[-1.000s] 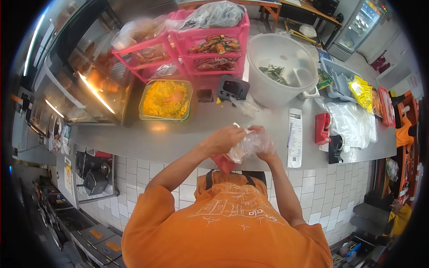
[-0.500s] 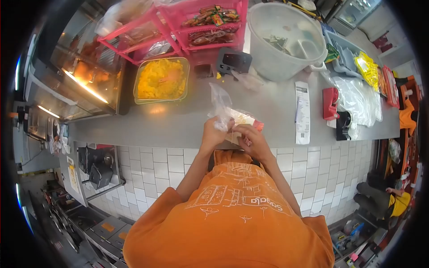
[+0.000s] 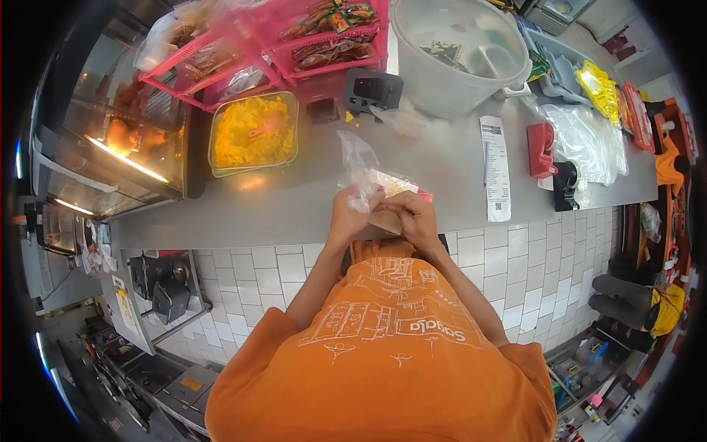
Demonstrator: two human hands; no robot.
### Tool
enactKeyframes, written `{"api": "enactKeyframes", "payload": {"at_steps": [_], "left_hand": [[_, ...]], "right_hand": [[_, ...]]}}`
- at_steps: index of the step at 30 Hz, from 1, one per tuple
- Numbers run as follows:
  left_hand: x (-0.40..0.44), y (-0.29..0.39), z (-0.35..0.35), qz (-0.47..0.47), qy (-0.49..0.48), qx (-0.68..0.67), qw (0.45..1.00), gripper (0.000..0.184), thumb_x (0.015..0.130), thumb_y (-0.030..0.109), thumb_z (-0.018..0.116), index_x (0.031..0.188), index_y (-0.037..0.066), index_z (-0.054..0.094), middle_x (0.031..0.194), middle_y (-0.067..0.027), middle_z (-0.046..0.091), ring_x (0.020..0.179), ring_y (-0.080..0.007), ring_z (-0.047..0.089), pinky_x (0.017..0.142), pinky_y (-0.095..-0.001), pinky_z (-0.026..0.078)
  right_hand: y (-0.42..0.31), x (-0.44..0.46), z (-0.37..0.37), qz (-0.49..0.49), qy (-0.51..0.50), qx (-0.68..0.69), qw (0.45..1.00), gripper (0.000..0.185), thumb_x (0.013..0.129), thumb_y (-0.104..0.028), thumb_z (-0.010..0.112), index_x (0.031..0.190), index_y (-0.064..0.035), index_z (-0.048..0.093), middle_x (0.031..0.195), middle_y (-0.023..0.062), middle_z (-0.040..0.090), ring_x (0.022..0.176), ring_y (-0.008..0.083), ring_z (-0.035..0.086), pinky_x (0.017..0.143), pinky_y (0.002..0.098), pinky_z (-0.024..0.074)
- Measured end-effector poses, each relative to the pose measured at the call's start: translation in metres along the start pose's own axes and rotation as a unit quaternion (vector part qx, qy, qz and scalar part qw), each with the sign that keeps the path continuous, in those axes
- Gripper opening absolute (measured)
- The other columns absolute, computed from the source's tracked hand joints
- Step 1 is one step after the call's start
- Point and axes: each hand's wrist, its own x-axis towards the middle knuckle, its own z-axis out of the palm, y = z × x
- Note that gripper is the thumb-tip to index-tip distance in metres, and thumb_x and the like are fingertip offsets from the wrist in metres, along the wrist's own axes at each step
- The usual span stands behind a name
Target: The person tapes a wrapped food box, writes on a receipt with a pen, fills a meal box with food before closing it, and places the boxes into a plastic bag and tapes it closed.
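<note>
At the near edge of the steel counter, my left hand [image 3: 349, 219] is closed on a clear plastic bag [image 3: 356, 163], whose loose part sticks up beyond the fingers. My right hand [image 3: 417, 218] meets it with curled, pinching fingers; what they grip is too small to make out. Between and below the hands shows a brown, paper-like piece [image 3: 386, 222], partly covered by the fingers. Just beyond them lies a flat, pale packet [image 3: 398, 181] with a pinkish-red end.
Left of the hands stands a glass tray [image 3: 214, 158] of yellow food. Pink baskets [image 3: 274, 72], a dark device [image 3: 374, 90] and a large translucent tub [image 3: 455, 87] line the back. A receipt [image 3: 496, 169], red tape dispenser [image 3: 540, 149] and plastic bags [image 3: 589, 140] lie right. A person [image 3: 639, 298] is far right.
My view has shifted slightly. My right hand has turned, with fingers drawn up against the left hand, and more of the brown piece shows below. The left hand keeps the bag.
</note>
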Motion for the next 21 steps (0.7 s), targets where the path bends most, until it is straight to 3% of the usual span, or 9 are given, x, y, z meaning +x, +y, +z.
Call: {"api": "enactKeyframes", "payload": {"at_steps": [2, 4, 6, 8, 9, 11, 15, 17, 21], "left_hand": [[0.000, -0.007, -0.003, 0.003, -0.012, 0.000, 1.000, 0.022, 0.086, 0.010, 0.071, 0.102, -0.004, 0.067, 0.092, -0.0078, 0.069, 0.084, -0.0135, 0.065, 0.074, -0.0268, 0.055], [0.001, -0.009, -0.001, 0.009, -0.020, -0.008, 1.000, 0.021, 0.088, 0.006, 0.069, 0.104, -0.006, 0.065, 0.094, -0.0089, 0.068, 0.087, -0.0153, 0.067, 0.076, -0.0271, 0.058], [-0.002, -0.006, 0.000, -0.018, -0.021, -0.112, 0.993, 0.021, 0.088, 0.007, 0.068, 0.105, -0.006, 0.064, 0.094, -0.0093, 0.068, 0.087, -0.0162, 0.067, 0.077, -0.0279, 0.059], [-0.003, 0.000, 0.001, -0.034, -0.010, -0.123, 0.992, 0.022, 0.088, 0.007, 0.069, 0.105, -0.006, 0.065, 0.094, -0.0091, 0.068, 0.087, -0.0158, 0.067, 0.076, -0.0274, 0.058], [-0.003, 0.002, 0.001, -0.050, -0.007, -0.132, 0.990, 0.022, 0.088, 0.008, 0.069, 0.104, -0.006, 0.065, 0.094, -0.0089, 0.068, 0.087, -0.0154, 0.067, 0.076, -0.0270, 0.058], [-0.001, 0.001, -0.002, -0.033, -0.007, -0.095, 0.995, 0.022, 0.087, 0.008, 0.070, 0.104, -0.005, 0.066, 0.094, -0.0088, 0.068, 0.087, -0.0147, 0.066, 0.075, -0.0263, 0.057], [-0.004, 0.000, -0.002, 0.008, -0.010, -0.030, 0.999, 0.022, 0.086, 0.009, 0.071, 0.104, -0.004, 0.067, 0.094, -0.0087, 0.069, 0.086, -0.0130, 0.065, 0.073, -0.0247, 0.054], [-0.005, -0.004, -0.001, 0.012, -0.012, -0.025, 1.000, 0.022, 0.087, 0.009, 0.070, 0.104, -0.004, 0.067, 0.094, -0.0087, 0.069, 0.085, -0.0130, 0.065, 0.073, -0.0246, 0.054], [-0.005, -0.012, 0.001, 0.071, 0.006, -0.010, 0.997, 0.021, 0.087, 0.008, 0.069, 0.103, -0.005, 0.067, 0.094, -0.0092, 0.069, 0.084, -0.0138, 0.066, 0.074, -0.0251, 0.055]], "right_hand": [[-0.016, 0.007, 0.006, 0.219, 0.084, 0.061, 0.970, 0.023, 0.086, -0.001, 0.062, 0.108, -0.0050, 0.068, 0.102, 0.0096, 0.066, 0.081, 0.0166, 0.065, 0.076, 0.0281, 0.0506], [-0.017, 0.010, 0.007, 0.189, 0.066, 0.031, 0.979, 0.021, 0.086, -0.003, 0.064, 0.107, -0.0050, 0.068, 0.102, 0.0097, 0.065, 0.083, 0.0171, 0.065, 0.076, 0.0276, 0.0501], [-0.018, 0.008, 0.004, 0.161, 0.040, 0.002, 0.986, 0.019, 0.086, -0.006, 0.066, 0.106, -0.0051, 0.068, 0.102, 0.0098, 0.064, 0.086, 0.0176, 0.064, 0.075, 0.0270, 0.0497], [-0.019, 0.006, 0.000, 0.047, 0.063, -0.047, 0.996, 0.017, 0.086, -0.005, 0.065, 0.103, -0.0050, 0.068, 0.104, 0.0101, 0.063, 0.092, 0.0175, 0.062, 0.076, 0.0274, 0.0499], [-0.017, 0.005, -0.002, 0.047, 0.058, -0.046, 0.996, 0.017, 0.086, -0.005, 0.065, 0.103, -0.0050, 0.068, 0.104, 0.0101, 0.063, 0.092, 0.0175, 0.062, 0.076, 0.0274, 0.0499], [-0.011, 0.001, -0.005, -0.042, -0.058, -0.070, 0.995, 0.013, 0.085, -0.004, 0.066, 0.098, -0.0047, 0.068, 0.107, 0.0106, 0.061, 0.097, 0.0175, 0.060, 0.076, 0.0271, 0.0497], [-0.002, 0.003, 0.002, -0.022, -0.017, -0.041, 0.999, 0.013, 0.084, -0.002, 0.067, 0.097, -0.0032, 0.067, 0.100, 0.0087, 0.065, 0.092, 0.0162, 0.062, 0.075, 0.0271, 0.0503], [-0.007, 0.004, 0.009, 0.165, 0.084, 0.027, 0.982, 0.012, 0.085, -0.003, 0.069, 0.096, -0.0010, 0.067, 0.091, 0.0069, 0.069, 0.084, 0.0134, 0.064, 0.074, 0.0259, 0.0508], [-0.016, 0.007, 0.014, 0.195, 0.158, 0.044, 0.967, 0.011, 0.086, -0.004, 0.070, 0.096, 0.0009, 0.069, 0.085, 0.0064, 0.072, 0.078, 0.0110, 0.065, 0.073, 0.0251, 0.0512]]}}
